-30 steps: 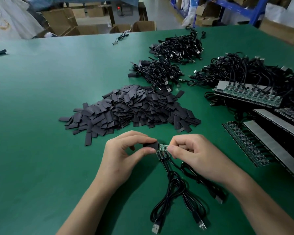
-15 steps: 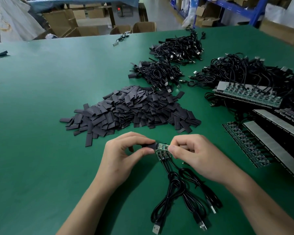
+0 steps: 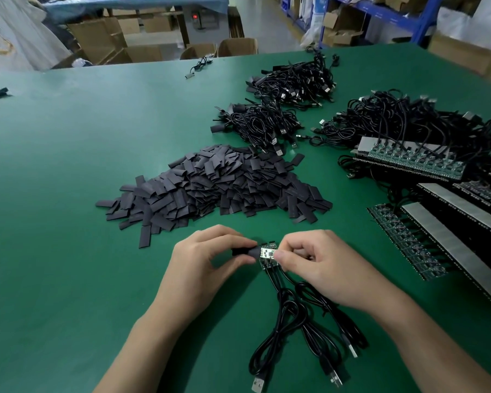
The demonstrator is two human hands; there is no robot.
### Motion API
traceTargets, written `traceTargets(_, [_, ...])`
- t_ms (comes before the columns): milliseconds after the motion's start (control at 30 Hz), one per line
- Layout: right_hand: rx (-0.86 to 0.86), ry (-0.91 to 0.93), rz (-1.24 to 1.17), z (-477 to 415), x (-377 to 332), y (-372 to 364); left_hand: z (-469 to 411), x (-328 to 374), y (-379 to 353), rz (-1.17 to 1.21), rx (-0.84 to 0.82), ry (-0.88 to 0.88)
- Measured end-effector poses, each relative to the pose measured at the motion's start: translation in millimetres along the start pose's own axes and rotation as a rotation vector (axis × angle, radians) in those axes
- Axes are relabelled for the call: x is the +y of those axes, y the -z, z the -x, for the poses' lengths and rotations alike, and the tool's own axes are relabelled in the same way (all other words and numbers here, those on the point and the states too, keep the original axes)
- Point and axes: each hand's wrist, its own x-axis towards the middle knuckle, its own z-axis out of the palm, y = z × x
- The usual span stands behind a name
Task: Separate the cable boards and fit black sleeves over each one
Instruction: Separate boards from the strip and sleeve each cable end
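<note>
Well, board (image 3: 268, 253) print too small.

The green table (image 3: 68, 222) bore a heap of black sleeves (image 3: 216, 185) at centre, cable bundles (image 3: 267, 123) at one o'clock, board strips (image 3: 451, 217) at three o'clock.

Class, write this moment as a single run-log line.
step: sleeving | left hand: pinches black sleeve | right hand: pinches cable board | sleeve at board's left end, board mostly bare

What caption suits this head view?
Left hand holds a black sleeve against the small board pinched by the right hand.
</note>
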Motion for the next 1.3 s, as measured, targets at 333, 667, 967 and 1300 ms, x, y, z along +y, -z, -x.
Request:
traceTargets(333, [-0.013,0.009,-0.008,0.2,1.9,1.4,-0.5,3.9,-0.2,-0.051,-0.012,-0.043])
traceTargets(667, [0.061,0.056,-0.004,0.4,2.4,0.7,-0.4,10.7,-4.1,0.016,0.006,-0.023])
traceTargets(967, [0.053,0.023,0.056,-1.6,6.0,-3.0,0.8,10.6,-6.0,0.008,0.022,-0.082])
traceTargets(1300, [0.048,0.019,-0.158,-5.0,8.8,-2.3,0.5,14.3,-7.2,0.037,0.253,0.007])
